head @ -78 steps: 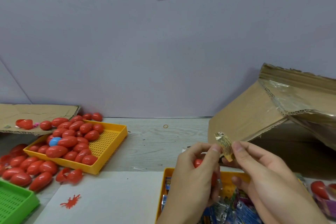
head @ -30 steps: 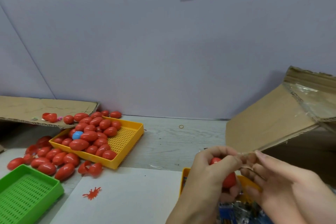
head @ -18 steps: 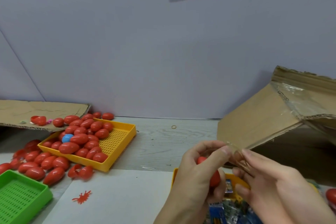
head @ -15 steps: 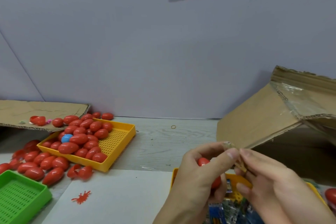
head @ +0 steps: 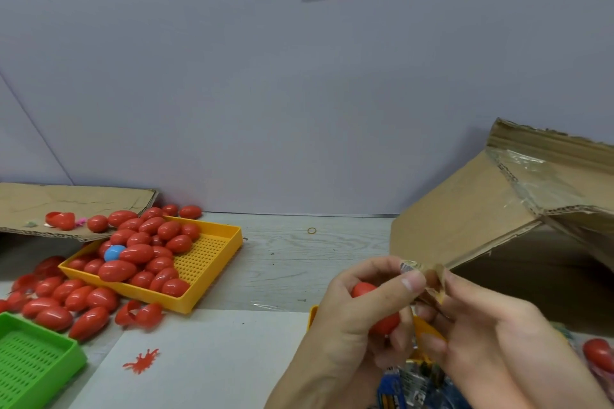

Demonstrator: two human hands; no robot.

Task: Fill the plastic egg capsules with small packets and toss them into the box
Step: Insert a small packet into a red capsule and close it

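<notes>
Red, one egg capsule (head: 382,312) is held in the left hand (head: 349,319), whose grip is curled round it. One small packet (head: 428,279) is pinched by both hands' fingertips; right hand (head: 491,339). One cardboard box (head: 498,226) stands just behind. One blue egg (head: 114,252) lies among many red eggs in one yellow tray (head: 216,249) on the bench (head: 299,259).
</notes>
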